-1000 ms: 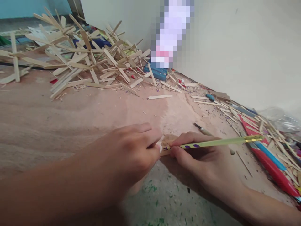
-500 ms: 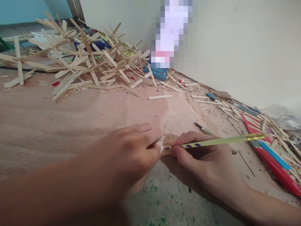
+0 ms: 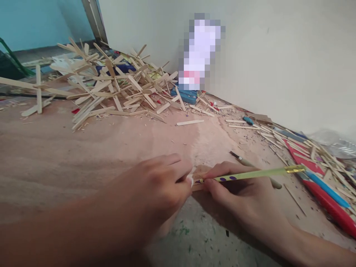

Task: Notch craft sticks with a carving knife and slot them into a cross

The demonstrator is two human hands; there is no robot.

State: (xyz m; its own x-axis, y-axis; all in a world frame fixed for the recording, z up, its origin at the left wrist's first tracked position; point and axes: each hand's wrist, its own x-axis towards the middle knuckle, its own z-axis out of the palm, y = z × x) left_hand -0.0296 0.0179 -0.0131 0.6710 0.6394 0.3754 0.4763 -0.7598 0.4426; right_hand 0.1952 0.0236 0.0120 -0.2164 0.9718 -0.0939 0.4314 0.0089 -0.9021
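Low in the middle, my right hand (image 3: 244, 193) pinches a slim pale yellow-green pencil (image 3: 250, 173) with purple spots. The gold-coloured end points right. Just left of it my left hand (image 3: 164, 181) is closed, its thumb and fingertips by the pencil's other end, where a small white bit shows. What these fingers hold is hidden. Between the hands, flat wooden pieces (image 3: 198, 188) show under the pencil. A craft knife (image 3: 241, 159) lies behind my right hand, partly covered by it.
Crossed craft sticks (image 3: 111, 85) are piled at the back left. A blurred-out upright object (image 3: 200, 55) leans against the pale wall on a blue block (image 3: 186, 95). At right lie a red-handled tool (image 3: 330, 204), loose sticks and a clear plastic container (image 3: 336, 142).
The view has tilted up slightly, so the background sits lower in the picture. Both hands keep nearly the same pose, and the pencil's gold end has shifted a little left.
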